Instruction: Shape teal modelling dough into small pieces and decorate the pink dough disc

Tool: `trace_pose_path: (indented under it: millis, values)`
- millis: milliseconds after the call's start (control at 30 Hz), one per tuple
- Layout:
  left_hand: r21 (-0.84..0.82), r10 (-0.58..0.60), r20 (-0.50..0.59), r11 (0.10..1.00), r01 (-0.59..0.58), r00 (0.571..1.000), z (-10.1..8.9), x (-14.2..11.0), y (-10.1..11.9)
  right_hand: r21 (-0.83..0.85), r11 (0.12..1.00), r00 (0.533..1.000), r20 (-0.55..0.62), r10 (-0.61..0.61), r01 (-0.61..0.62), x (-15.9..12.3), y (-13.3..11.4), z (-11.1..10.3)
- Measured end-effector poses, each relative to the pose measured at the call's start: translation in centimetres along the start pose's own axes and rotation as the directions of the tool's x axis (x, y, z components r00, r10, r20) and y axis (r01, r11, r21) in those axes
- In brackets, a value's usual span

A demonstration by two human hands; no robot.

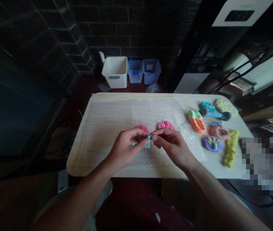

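On the bench (pixel 213 168), bubble wrap (pixel 109 117) spreads L of & under our L hand (pixel 128 142), which pinches a small green piece (pixel 149 137) btwn thumb & fingertips, w/ a pink lump (pixel 143 128) just beyond, partly hidden. Our R hand (pixel 171 141) pinches the same pc from its side; 2nd pink lump (pixel 166 125) just beyond. Well R of that hand: orange-&-green pc (pixel 197 122), purple disc (pixel 208 145), yellow strip (pixel 231 148).

No lettering can be read; the pale label (pixel 149 67) on the right blue bin (pixel 149 79) is blurred.
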State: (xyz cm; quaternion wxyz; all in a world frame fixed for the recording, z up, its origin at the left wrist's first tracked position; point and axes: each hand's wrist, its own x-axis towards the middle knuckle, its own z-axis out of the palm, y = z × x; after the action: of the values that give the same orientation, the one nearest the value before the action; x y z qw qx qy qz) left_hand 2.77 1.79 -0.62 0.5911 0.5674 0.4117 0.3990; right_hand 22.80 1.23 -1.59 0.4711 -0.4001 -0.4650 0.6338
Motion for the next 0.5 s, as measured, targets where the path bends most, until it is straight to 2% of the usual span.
trace_pose_path:
  millis: [300,500]
  values:
    - [0.051,0.008,-0.023,0.999,-0.007,1.000,-0.09,0.03,-0.26,-0.084,0.995,0.999,0.008,-0.052,0.053,-0.11,-0.25,0.25]
    - [-0.035,-0.021,-0.017,0.999,0.021,1.000,-0.11,0.03,-0.11,-0.027,0.998,0.999,-0.011,-0.054,0.053,-0.16,-0.17,-0.17]
